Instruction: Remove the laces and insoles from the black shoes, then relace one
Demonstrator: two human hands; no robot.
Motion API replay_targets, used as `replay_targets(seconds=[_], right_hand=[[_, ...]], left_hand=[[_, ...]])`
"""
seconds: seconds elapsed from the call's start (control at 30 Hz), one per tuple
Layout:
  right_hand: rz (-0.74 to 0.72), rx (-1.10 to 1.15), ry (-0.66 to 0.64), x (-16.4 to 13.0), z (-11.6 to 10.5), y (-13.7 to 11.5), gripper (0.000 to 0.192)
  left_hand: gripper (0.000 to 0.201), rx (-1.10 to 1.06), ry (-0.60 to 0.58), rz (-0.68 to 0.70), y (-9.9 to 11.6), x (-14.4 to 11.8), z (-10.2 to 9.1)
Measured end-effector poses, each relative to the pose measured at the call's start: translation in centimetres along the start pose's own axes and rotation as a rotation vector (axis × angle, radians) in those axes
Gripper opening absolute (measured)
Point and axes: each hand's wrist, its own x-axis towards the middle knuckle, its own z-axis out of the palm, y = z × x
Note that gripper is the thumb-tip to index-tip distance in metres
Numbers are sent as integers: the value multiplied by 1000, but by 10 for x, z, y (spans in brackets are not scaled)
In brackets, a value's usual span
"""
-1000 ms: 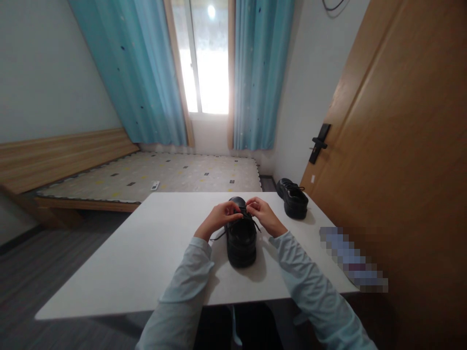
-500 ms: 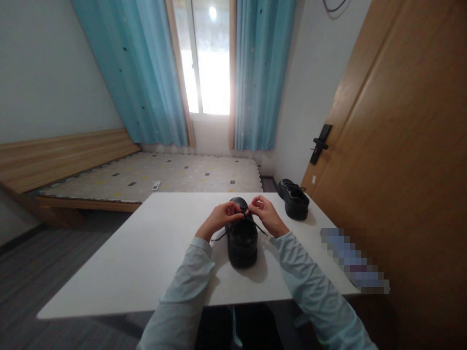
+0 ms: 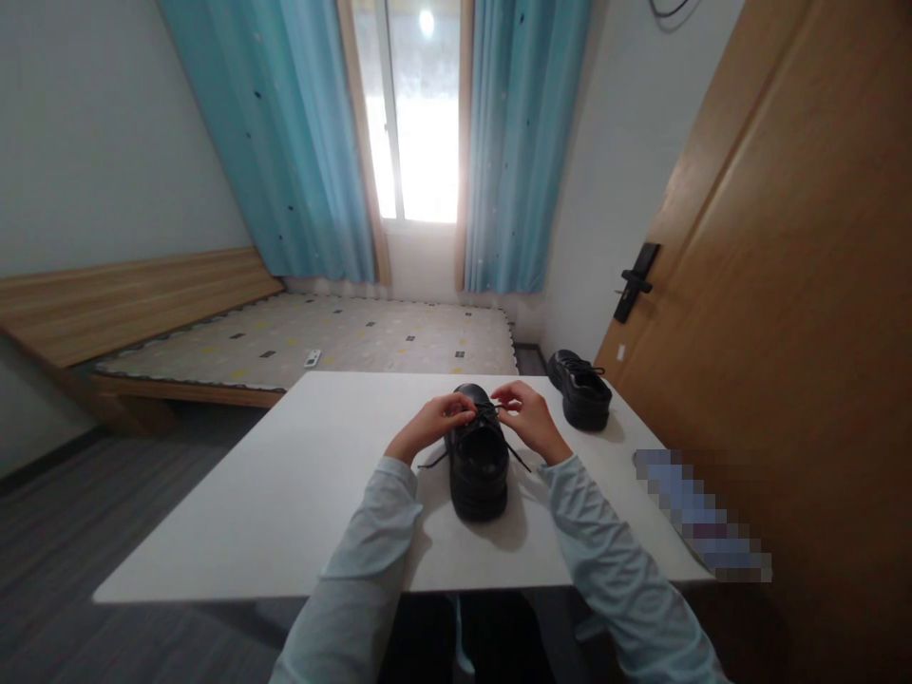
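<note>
A black lace-up shoe (image 3: 477,465) stands in the middle of the white table (image 3: 299,484), heel toward me. My left hand (image 3: 433,426) pinches its black lace on the left side of the tongue. My right hand (image 3: 527,418) pinches the lace on the right side. The two hands are a short gap apart above the laces. Loose lace ends trail down both sides of the shoe onto the table.
A second black shoe (image 3: 582,388) sits at the table's far right corner. A wooden door (image 3: 784,285) stands close on the right. A low bed (image 3: 313,337) lies beyond the table, under a window with blue curtains (image 3: 513,142).
My hands stay on the laces and have drawn slightly apart. The view has shifted a little, so the shoe and table sit slightly more to the right.
</note>
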Motion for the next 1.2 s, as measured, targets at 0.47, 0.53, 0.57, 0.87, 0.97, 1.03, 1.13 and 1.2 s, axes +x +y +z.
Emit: replay_targets(seconds=[0.47, 0.53, 0.57, 0.87, 0.97, 1.03, 1.13, 1.2], right_hand=[[305, 523, -111, 1, -5, 6, 20], [289, 585, -120, 0, -4, 3, 24], [275, 590, -119, 0, -4, 2, 25], [93, 216, -40, 3, -9, 0, 22], [-29, -86, -13, 2, -16, -1, 11], [-81, -218, -31, 1, -20, -1, 9], [-101, -314, -105, 1, -23, 1, 9], [-97, -340, -138, 0, -23, 3, 10]], left_hand=[[25, -10, -4, 1, 0, -1, 0], [25, -8, -3, -3, 1, -1, -1], [26, -7, -2, -5, 1, -1, -1], [26, -22, -7, -13, 2, -1, 0], [26, -22, -10, -12, 2, -1, 0], [26, -20, -15, -9, 2, -1, -1], [25, -13, -22, 9, 0, -1, -1], [24, -13, -26, 21, -1, 0, -1]])
